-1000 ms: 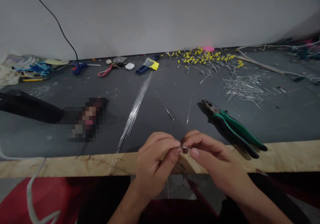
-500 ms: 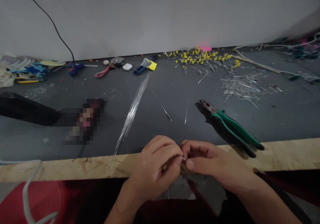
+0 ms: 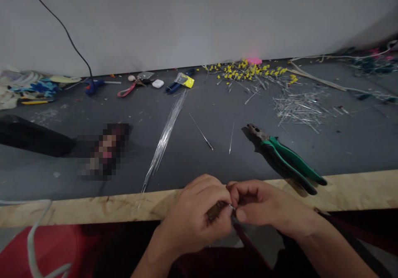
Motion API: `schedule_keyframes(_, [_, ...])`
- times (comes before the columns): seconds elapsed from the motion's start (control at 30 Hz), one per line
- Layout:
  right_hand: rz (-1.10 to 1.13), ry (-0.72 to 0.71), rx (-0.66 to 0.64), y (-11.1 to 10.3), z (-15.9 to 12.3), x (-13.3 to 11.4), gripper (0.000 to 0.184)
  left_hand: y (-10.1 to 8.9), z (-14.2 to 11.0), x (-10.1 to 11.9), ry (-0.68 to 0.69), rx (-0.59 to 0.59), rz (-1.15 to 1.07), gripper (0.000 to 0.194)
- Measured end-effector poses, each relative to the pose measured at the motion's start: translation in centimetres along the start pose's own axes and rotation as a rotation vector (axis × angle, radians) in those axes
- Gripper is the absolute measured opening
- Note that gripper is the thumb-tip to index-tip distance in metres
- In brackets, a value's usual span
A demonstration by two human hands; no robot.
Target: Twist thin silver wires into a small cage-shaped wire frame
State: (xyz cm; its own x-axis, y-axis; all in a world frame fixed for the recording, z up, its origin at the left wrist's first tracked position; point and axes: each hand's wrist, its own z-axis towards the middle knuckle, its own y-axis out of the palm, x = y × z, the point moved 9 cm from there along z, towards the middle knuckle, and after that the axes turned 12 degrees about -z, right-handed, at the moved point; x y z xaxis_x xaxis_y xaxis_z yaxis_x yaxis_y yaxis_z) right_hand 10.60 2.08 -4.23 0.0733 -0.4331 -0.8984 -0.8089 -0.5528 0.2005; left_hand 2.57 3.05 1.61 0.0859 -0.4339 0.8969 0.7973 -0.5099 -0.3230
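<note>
Just over the table's near edge, my left hand (image 3: 203, 211) pinches a thin, shiny metal wire (image 3: 231, 207) between thumb and forefinger. My right hand (image 3: 265, 203) is closed at the wire's other end, its thumb and fingertips pressed in close to the left ones. Most of the wire is hidden by the fingers. Pliers with green and black handles (image 3: 289, 162) lie to the right, jaws pointing away. Beyond my hands lie a single wire with a twisted end (image 3: 203, 135) and a shorter one (image 3: 231, 139). A bundle of long straight wires (image 3: 164, 135) rests to the left.
A heap of short wire pieces (image 3: 298, 108) lies at the right, behind it wires with yellow tips (image 3: 248, 71). Along the wall sit a white case (image 3: 158, 83), a pink strap (image 3: 127, 90) and gloves (image 3: 34, 87). A black bar (image 3: 34, 137) juts in from the left.
Both hands have shifted slightly down and to the right together, still pinching the wire. Things on the table stay where they were.
</note>
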Motion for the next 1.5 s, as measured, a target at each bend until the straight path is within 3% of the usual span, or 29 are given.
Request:
schedule_keyframes(0.37, [-0.163,-0.01,0.053,-0.4,-0.1,-0.7,0.014,-0.2,0.2,-1.1,-0.122,0.041,-0.037,0.009])
schedule_keyframes(0.83, [-0.609,-0.041,0.374,-2.2,0.2,-1.9,0.013,-0.8,-0.1,-4.5,-0.416,0.106,0.011,0.013])
schedule_keyframes(0.93, [-0.557,-0.042,0.376,-2.6,0.2,-1.7,0.013,-0.8,0.0,-4.7,-0.427,0.103,-0.027,0.013])
schedule_keyframes(1.17, [-0.114,0.071,0.252,-2.2,0.2,0.1,0.008,-1.1,0.2,-3.9,-0.366,0.126,0.007,0.015])
schedule_keyframes(1.33, [-0.143,0.048,0.271,-2.3,0.5,0.1,0.009,-1.0,0.3,-3.3,-0.313,0.128,0.064,0.012])
schedule_keyframes(1.5, [-0.336,0.043,0.333,-2.8,0.7,0.0,0.006,-1.1,0.0,-3.7,-0.371,0.134,0.099,0.013])
